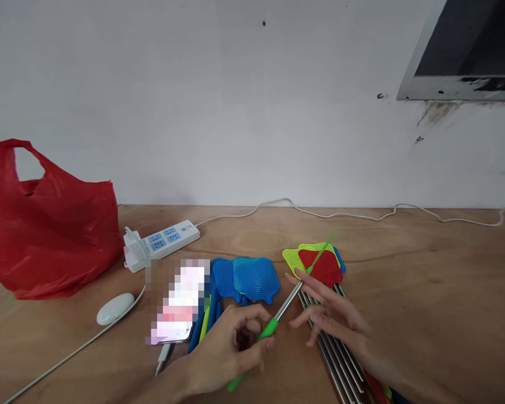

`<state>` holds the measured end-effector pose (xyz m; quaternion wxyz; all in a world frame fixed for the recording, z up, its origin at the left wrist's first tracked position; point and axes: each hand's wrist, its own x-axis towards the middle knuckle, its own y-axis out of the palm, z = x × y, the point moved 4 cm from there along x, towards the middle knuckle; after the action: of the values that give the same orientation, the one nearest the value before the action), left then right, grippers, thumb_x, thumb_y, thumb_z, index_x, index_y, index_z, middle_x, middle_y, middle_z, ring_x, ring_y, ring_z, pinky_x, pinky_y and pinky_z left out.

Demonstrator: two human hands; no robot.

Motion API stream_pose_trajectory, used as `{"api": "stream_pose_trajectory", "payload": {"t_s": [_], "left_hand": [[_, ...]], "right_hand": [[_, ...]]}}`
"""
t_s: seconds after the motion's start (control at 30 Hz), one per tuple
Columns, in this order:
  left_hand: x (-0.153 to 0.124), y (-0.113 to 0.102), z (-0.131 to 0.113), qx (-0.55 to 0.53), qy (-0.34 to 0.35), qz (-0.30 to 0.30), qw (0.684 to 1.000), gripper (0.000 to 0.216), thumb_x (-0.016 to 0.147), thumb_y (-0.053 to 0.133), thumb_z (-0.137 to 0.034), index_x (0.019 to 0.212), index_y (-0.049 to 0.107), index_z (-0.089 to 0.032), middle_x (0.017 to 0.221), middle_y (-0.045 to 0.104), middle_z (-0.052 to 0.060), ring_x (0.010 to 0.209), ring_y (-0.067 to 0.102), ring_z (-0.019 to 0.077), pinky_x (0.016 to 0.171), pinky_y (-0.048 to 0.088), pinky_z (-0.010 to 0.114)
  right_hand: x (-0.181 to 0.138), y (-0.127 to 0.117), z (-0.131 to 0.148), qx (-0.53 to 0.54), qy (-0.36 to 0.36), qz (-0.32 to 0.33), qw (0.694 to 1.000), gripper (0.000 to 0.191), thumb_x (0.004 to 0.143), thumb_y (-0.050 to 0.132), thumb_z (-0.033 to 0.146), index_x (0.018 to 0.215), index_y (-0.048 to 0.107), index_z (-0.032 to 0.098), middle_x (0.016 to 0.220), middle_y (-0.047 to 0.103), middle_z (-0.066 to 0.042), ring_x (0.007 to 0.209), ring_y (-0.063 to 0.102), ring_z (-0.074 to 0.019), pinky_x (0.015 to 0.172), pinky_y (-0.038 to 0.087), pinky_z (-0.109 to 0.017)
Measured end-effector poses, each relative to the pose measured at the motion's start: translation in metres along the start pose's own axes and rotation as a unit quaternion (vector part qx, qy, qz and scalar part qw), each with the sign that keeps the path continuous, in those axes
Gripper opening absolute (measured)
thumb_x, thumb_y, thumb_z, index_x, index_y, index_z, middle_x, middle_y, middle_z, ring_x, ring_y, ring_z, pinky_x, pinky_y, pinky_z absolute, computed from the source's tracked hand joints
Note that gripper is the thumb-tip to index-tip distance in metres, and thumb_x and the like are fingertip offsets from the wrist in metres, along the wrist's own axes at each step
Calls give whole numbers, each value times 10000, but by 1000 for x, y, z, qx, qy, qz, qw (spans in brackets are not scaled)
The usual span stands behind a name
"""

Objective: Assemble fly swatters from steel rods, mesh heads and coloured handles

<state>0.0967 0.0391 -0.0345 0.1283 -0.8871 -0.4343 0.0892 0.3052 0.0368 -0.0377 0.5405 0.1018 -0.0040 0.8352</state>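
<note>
My left hand [223, 350] is closed around the green handle of a telescopic fly swatter [288, 302]. The swatter slants up to the right, its metal shaft bare and its green head seen almost edge-on. Beside the shaft, my right hand [340, 322] has its fingers stretched and spread; whether a fingertip touches the shaft is hard to make out. Under that hand lies a row of swatters with metal shafts [339, 362] and yellow, red and blue heads [322, 266]. Blue mesh swatter heads [256, 278] are stacked behind my left hand, with blue and yellow handles partly hidden.
A lit phone [179, 303], its screen blurred out, stands left of the blue swatters. Behind it is a white power strip [172, 238], its cord running along the wall. A white oval device [115, 308] and a red plastic bag [63, 235] are on the left.
</note>
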Motion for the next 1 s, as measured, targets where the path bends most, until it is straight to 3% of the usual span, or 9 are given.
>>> {"api": "stream_pose_trajectory", "payload": {"t_s": [0.17,0.33,0.43,0.5,0.63,0.7,0.8,1.0], "left_hand": [[2,-10,-3,34,10,-37,999,264,889,639,-437,915,577,-181,597,475,-65,530,501,113,490,342,205],[4,-17,-6,110,13,-54,992,219,904,615,-403,901,598,-185,575,434,-78,508,423,102,488,318,203],[4,-20,-5,175,18,-60,983,203,920,591,-393,930,629,-194,597,464,-64,540,441,120,520,343,214],[3,-23,-7,235,24,-64,969,195,941,565,-380,981,656,-213,644,551,-38,600,497,147,571,368,235],[0,-28,-13,334,53,-46,940,229,1017,461,-338,1111,656,-264,968,723,9,844,630,214,726,408,294],[0,-29,-15,365,70,-33,928,258,1038,412,-320,1171,625,-260,1079,723,22,895,660,237,730,415,311],[0,-31,-15,406,84,-27,910,270,1050,375,-314,1203,586,-243,1088,719,36,881,680,263,701,418,329],[-1,-34,-14,427,107,-17,898,228,1051,374,-297,1186,551,-246,1044,711,26,868,687,261,695,422,332]], "right_hand": [[4,-17,-5,-74,-30,-106,991,373,960,581,406,1316,595,293,1160,713,-112,655,688,-149,499,541,-250],[-3,-21,2,-138,-74,-148,977,281,997,510,371,1226,617,250,815,698,-30,505,597,-126,422,483,-237],[-12,-18,14,-239,-166,-156,944,240,1003,479,253,1167,653,274,794,689,-20,557,617,-141,488,518,-262],[-16,-14,25,-333,-239,-150,900,303,972,490,141,1147,668,312,829,712,-15,668,668,-173,604,555,-303],[-15,-7,41,-467,-327,-132,811,423,891,527,20,1175,657,305,941,735,-38,858,684,-239,784,549,-402],[-10,-8,42,-516,-329,-140,778,396,881,539,23,1168,654,272,959,724,-59,873,667,-248,816,532,-439],[-2,-11,34,-573,-303,-137,749,334,881,535,55,1142,648,230,991,710,-80,904,648,-258,860,510,-485],[5,-15,15,-616,-248,-68,745,279,862,540,74,1082,651,205,1053,708,-88,955,632,-260,858,524,-465]]}}
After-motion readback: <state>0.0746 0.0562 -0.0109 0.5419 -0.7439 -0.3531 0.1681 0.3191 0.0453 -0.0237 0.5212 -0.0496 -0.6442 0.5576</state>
